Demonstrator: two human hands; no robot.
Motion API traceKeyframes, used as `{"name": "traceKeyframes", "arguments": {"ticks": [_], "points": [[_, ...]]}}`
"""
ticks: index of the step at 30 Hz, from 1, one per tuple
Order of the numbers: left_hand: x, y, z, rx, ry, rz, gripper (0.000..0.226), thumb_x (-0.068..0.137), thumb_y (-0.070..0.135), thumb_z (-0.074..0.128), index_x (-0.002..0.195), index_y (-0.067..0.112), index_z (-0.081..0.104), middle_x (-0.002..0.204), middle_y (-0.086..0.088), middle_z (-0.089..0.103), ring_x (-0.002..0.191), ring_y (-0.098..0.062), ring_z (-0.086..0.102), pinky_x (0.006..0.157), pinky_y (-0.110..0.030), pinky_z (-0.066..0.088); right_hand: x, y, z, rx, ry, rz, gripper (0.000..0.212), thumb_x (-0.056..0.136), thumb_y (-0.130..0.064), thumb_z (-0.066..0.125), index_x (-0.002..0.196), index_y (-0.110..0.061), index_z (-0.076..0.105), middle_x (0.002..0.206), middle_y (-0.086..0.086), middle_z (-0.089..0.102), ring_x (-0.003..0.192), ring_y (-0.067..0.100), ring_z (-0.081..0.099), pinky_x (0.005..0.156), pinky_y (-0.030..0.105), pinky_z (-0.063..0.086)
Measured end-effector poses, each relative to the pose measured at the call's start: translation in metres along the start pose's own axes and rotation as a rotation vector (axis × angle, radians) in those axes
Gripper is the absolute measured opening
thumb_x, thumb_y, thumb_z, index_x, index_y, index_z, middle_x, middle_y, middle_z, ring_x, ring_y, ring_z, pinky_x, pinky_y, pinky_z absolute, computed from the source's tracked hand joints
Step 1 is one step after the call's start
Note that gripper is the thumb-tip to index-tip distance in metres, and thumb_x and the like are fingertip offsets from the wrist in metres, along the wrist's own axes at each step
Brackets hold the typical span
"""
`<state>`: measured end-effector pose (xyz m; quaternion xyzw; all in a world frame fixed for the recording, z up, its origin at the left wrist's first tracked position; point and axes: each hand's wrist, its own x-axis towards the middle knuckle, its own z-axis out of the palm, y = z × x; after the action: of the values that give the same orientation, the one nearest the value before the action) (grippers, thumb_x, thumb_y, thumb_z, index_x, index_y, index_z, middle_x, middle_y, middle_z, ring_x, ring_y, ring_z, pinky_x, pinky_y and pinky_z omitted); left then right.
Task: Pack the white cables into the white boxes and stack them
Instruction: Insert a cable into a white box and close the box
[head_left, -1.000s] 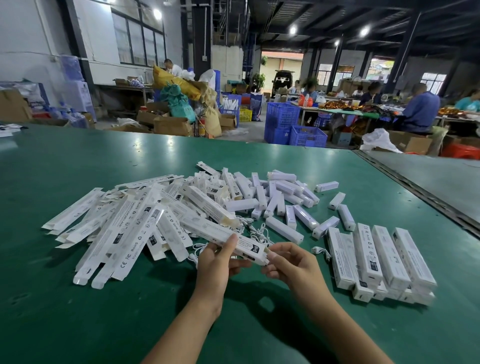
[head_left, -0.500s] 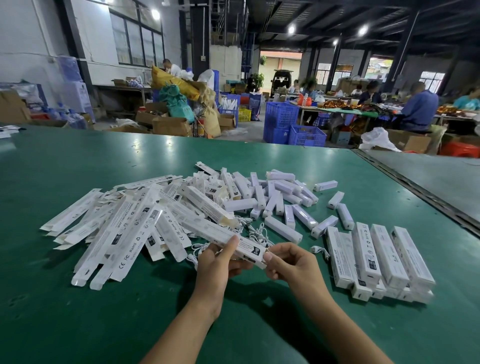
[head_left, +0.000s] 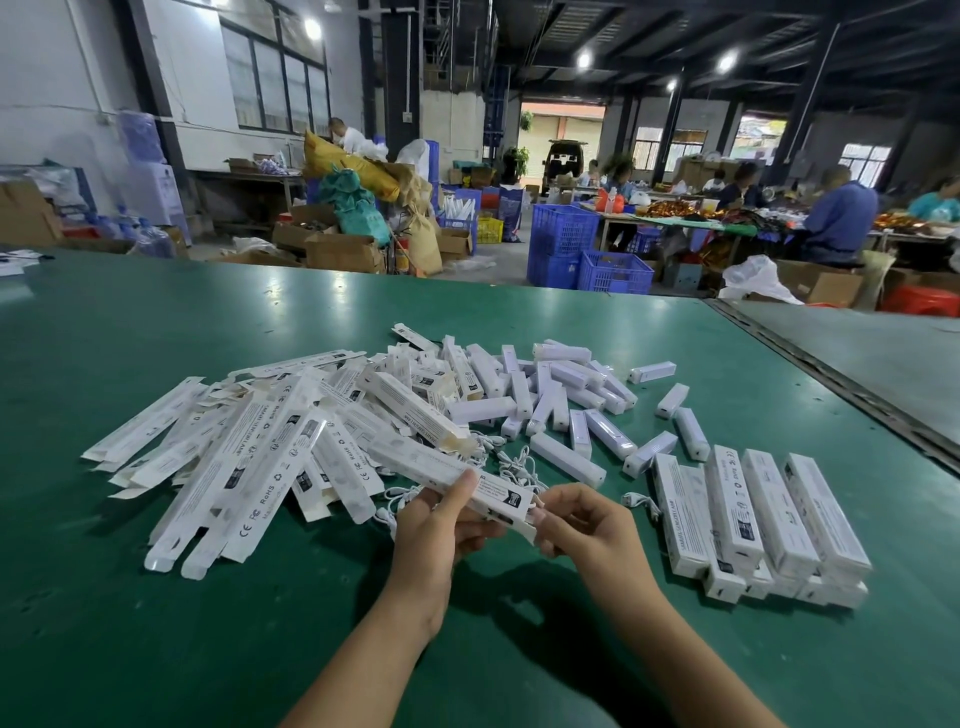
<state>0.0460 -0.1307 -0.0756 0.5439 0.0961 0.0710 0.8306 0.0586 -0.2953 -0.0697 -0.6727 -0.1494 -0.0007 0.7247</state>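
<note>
"White box (head_left: 470, 483) — where is it?"

"Up off the green table (head_left: 156, 623), slanting between both hands. The left hand (head_left: 441, 525) grips its middle, thumb on top and fingers curled beneath. The right hand (head_left: 587, 525) has its fingers bent and pinches the box's open right end."

"And the white cables (head_left: 511, 462)?"

"A loose tangle on the table just behind the held box, between the heap of flat unfolded cartons (head_left: 234, 467) on the left and the scattered white bars (head_left: 566, 457). Whether one is inside the held box, I cannot tell."

"Anything stacked?"

"Closed boxes (head_left: 769, 514) lie side by side in two layers to the right of the right hand — near it, not touching."
</note>
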Motion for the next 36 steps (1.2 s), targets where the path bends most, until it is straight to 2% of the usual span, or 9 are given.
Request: {"name": "traceKeyframes", "arguments": {"ticks": [3, 6, 10, 17, 26, 28, 31, 34, 36], "points": [[0.0, 0.0, 0.0, -0.014, 0.005, -0.001, 0.025, 0.093, 0.033, 0.064, 0.104, 0.011, 0.068, 0.089, -0.013, 0.077, 0.063, -0.02, 0.072, 0.064, -0.032, 0.048, -0.002, -0.002, 0.001, 0.035, -0.024, 0.002, 0.017, 0.084, 0.0, 0.072, 0.078, -0.016, 0.073, 0.066, 0.004, 0.066, 0.058, 0.014, 0.058, 0.058, 0.021, 0.049], [0.001, 0.0, -0.001, -0.029, 0.014, -0.002, 0.025, 0.093, 0.032, 0.064, 0.105, 0.01, 0.067, 0.089, -0.013, 0.077, 0.062, -0.02, 0.071, 0.063, -0.032, 0.048, -0.003, -0.003, 0.001, 0.04, -0.039, 0.005, 0.006, 0.079, -0.011, 0.074, 0.081, -0.016, 0.073, 0.069, 0.004, 0.066, 0.06, 0.015, 0.058, 0.06, 0.023, 0.05], [0.0, 0.001, -0.001, -0.033, 0.016, -0.002, 0.023, 0.094, 0.031, 0.063, 0.104, 0.012, 0.068, 0.09, -0.013, 0.077, 0.063, -0.021, 0.072, 0.061, -0.029, 0.05, -0.002, -0.003, 0.001, 0.024, -0.046, 0.01, 0.017, 0.084, -0.001, 0.072, 0.08, -0.017, 0.073, 0.068, 0.001, 0.067, 0.061, 0.012, 0.06, 0.06, 0.021, 0.05], [-0.002, 0.002, 0.001, -0.04, 0.019, -0.012, 0.019, 0.095, 0.028, 0.063, 0.105, 0.012, 0.067, 0.091, -0.013, 0.077, 0.061, -0.021, 0.071, 0.05, -0.022, 0.051, -0.002, -0.001, 0.004, -0.016, -0.016, 0.018, 0.014, 0.082, 0.003, 0.073, 0.081, -0.01, 0.068, 0.066, 0.004, 0.065, 0.057, 0.015, 0.058, 0.057, 0.022, 0.049], [-0.002, 0.004, 0.002, -0.028, 0.033, 0.015, 0.02, 0.093, 0.028, 0.066, 0.102, 0.011, 0.07, 0.091, -0.012, 0.077, 0.065, -0.022, 0.071, 0.059, -0.028, 0.054, -0.002, -0.003, 0.002, -0.001, 0.006, 0.106, 0.016, 0.079, -0.009, 0.079, 0.088, -0.022, 0.074, 0.071, 0.015, 0.072, 0.061, 0.021, 0.065, 0.057, 0.023, 0.049], [-0.001, 0.004, 0.002, 0.016, 0.016, 0.041, 0.015, 0.093, 0.028, 0.065, 0.102, 0.016, 0.07, 0.091, -0.009, 0.078, 0.069, -0.022, 0.073, 0.066, -0.031, 0.053, 0.0, -0.003, 0.0, 0.035, 0.016, 0.129, 0.021, 0.078, -0.009, 0.08, 0.095, -0.018, 0.073, 0.077, 0.016, 0.074, 0.062, 0.02, 0.066, 0.056, 0.022, 0.049], [-0.004, 0.004, 0.004, 0.036, -0.046, 0.091, 0.015, 0.095, 0.022, 0.063, 0.108, 0.017, 0.069, 0.098, -0.006, 0.078, 0.082, -0.025, 0.076, 0.063, -0.021, 0.054, 0.002, -0.001, -0.004, 0.107, 0.056, 0.179, 0.031, 0.08, -0.004, 0.076, 0.108, -0.013, 0.069, 0.084, 0.016, 0.074, 0.06, 0.017, 0.063, 0.055, 0.021, 0.048], [-0.006, 0.003, 0.005, 0.021, -0.084, 0.109, 0.019, 0.094, 0.018, 0.064, 0.111, 0.012, 0.068, 0.102, -0.008, 0.077, 0.089, -0.026, 0.076, 0.063, -0.016, 0.053, 0.003, 0.0, -0.006, 0.137, 0.083, 0.211, 0.031, 0.082, 0.002, 0.071, 0.109, -0.014, 0.068, 0.084, 0.015, 0.074, 0.058, 0.013, 0.062, 0.054, 0.02, 0.048], [-0.006, 0.002, 0.004, 0.026, -0.117, 0.115, 0.027, 0.088, 0.024, 0.067, 0.111, 0.01, 0.068, 0.103, -0.009, 0.077, 0.09, -0.026, 0.076, 0.065, -0.016, 0.054, 0.004, 0.001, -0.008, 0.115, 0.099, 0.208, 0.032, 0.082, 0.002, 0.07, 0.109, -0.014, 0.067, 0.077, 0.011, 0.073, 0.055, 0.012, 0.058, 0.055, 0.022, 0.045]]}}
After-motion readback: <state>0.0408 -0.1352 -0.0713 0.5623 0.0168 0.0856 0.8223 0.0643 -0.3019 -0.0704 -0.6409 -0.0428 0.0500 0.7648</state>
